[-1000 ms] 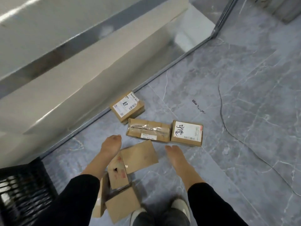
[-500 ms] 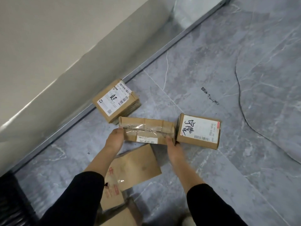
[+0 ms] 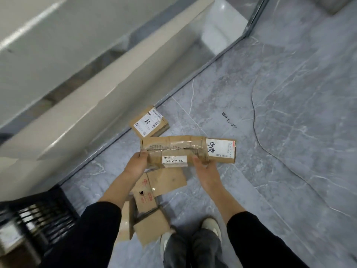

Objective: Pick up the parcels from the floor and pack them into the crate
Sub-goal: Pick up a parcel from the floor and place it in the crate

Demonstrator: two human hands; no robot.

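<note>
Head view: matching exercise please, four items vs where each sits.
1 taped parcel
2 red-edged-label parcel
3 flattened cardboard
4 black crate

A bottom-left corner of view
B on floor, under left forearm
C gripped by left hand and right hand
D on floor, partly hidden by the taped parcel's right end

Pairs: 1-C, 2-D, 3-B, 4-A

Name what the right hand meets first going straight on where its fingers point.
The right hand grips the taped parcel, so that comes first; beyond it, likely the floor parcel at its right end, depth unclear.
</note>
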